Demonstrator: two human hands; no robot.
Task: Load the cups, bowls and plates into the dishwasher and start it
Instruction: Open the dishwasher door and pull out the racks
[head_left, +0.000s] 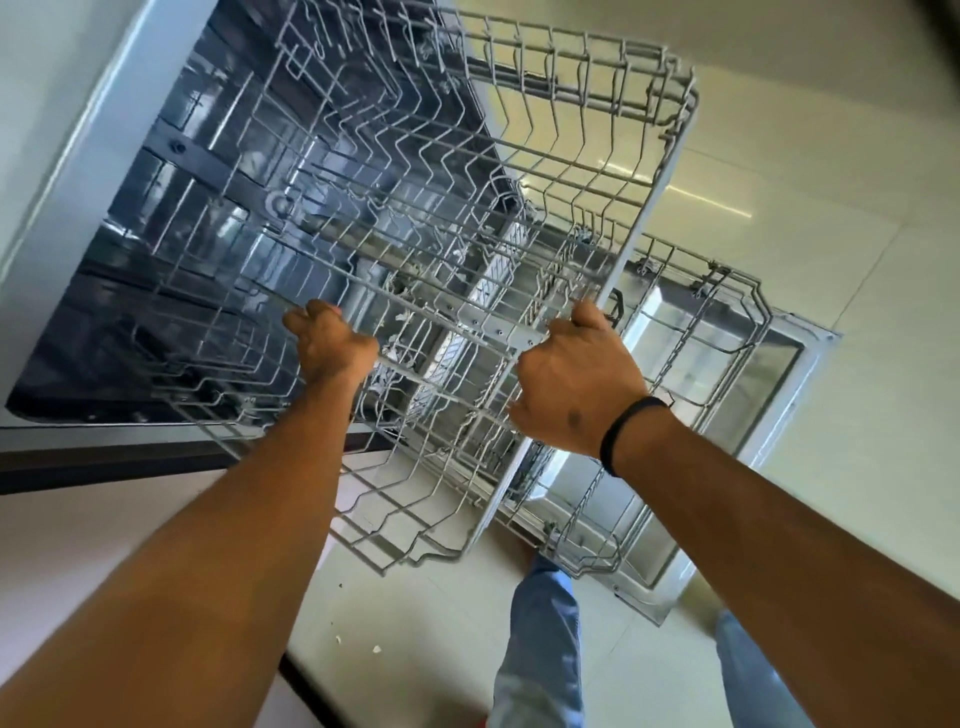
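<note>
1. Both hands are on the upper rack (467, 208), a grey wire basket that juts out of the open dishwasher (171, 218) at a tilt in this view.
2. The left hand (332, 343) is curled tight round a wire on the rack's near side, knuckles up.
3. The right hand (576, 384) grips the rack's front rail, fingers wrapped over it; a black band (623, 431) sits on that wrist.
4. No cups, bowls or plates show anywhere in the rack, and its tines stand bare.
5. Below the upper rack, the lower rack (722, 322) sits out over the lowered door (779, 426), also with no dishes in sight.
6. Beneath the upper rack's near corner, two legs in blue jeans (545, 649) stand on the pale tiled floor (857, 182).
7. A few small white scraps (376, 648) lie on the floor just left of the jeans.
</note>
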